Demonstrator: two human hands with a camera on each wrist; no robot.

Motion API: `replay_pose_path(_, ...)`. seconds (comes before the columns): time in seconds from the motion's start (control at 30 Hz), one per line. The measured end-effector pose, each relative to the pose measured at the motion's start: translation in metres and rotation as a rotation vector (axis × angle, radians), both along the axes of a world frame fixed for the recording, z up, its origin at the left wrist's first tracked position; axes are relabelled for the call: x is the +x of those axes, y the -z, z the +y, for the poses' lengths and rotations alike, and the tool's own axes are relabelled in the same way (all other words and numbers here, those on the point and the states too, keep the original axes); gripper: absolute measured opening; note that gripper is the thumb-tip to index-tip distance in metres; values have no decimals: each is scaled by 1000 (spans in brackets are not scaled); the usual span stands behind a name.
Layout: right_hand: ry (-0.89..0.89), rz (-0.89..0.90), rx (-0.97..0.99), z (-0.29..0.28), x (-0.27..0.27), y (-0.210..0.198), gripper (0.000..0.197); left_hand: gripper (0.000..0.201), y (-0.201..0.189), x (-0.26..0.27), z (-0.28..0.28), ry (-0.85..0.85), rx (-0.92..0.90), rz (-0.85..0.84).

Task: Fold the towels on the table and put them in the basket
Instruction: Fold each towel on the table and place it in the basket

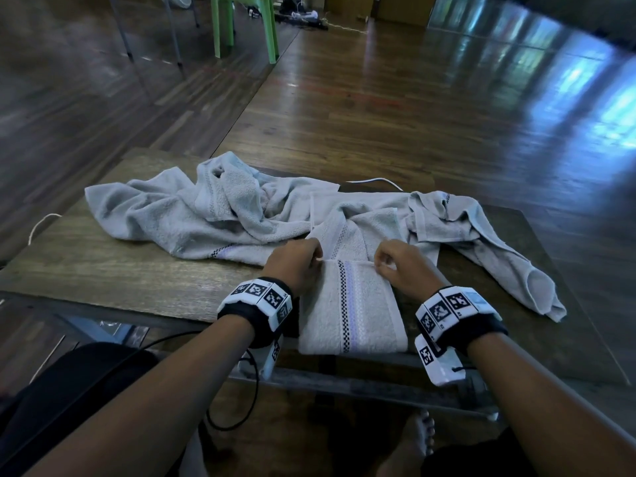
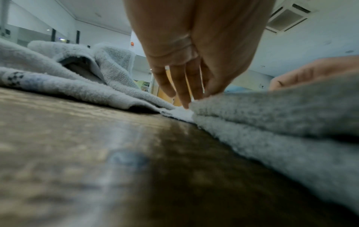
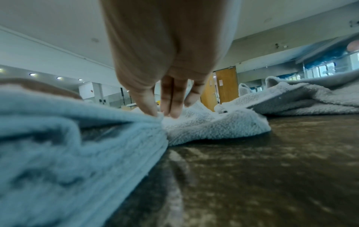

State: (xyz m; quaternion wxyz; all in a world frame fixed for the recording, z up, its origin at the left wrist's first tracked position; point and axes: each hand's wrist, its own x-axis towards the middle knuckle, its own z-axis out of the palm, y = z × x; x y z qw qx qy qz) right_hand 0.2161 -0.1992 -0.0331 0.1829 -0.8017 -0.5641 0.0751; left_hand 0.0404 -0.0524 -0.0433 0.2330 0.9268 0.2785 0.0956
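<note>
Because the far edge must lie even, your left hand (image 1: 298, 261) and right hand (image 1: 399, 266) each pinch one far corner of the folded towel (image 1: 354, 311), which lies at the near edge of the table (image 1: 103, 270). Two loose towels (image 1: 179, 211) wait behind; no basket shows.

Large hall or studio: polished wood floor (image 1: 378, 108), wall mirrors, ceiling air-con vent (image 2: 287, 18), recessed downlights

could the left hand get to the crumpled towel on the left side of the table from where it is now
Probably yes. The left hand pinches the folded towel, and the crumpled towel lies right beside it on the table with nothing between; it must let go first.
</note>
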Motion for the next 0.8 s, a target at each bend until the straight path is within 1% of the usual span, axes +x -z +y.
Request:
replay_pose_path(0.07, 6, -111, 19, -1, -3, 3, 2, 17, -1, -3, -10, 2, 103, -21)
replay_pose_path(0.1, 6, -155, 23, -4, -6, 4, 2, 20, -1, -5, -17, 21, 154, -22)
replay_pose_path(0.17, -5, -216, 2, -10, -14, 3, 11, 30, 1, -11, -33, 91, 220, 11)
replay_pose_path(0.23, 22, -217, -89, -17, -27, -1, 26, 48, 8, -17, -49, 111, 186, 54)
replay_pose_path(0.33, 119, -109, -227, -26, -44, 2, 45, 59, 19, -20, -63, 72, 55, 138)
replay_pose_path(0.43, 190, -10, -260, -35, -58, 20, 58, 64, 27, -17, -65, 70, 16, 195)
replay_pose_path(0.57, 222, -67, -291, -40, -62, 40, 60, 69, 37, -17, -60, 37, 37, 231)
replay_pose_path(0.63, 235, -96, -321, -40, -60, 39, 59, 71, 39, -18, -57, 16, 38, 227)
replay_pose_path(0.7, 245, -88, -343, -41, -58, 37, 59, 71, 38, -20, -54, 4, 50, 234)
replay_pose_path(0.8, 251, -61, -348, -43, -56, 32, 58, 65, 32, -28, -47, -30, 38, 272)
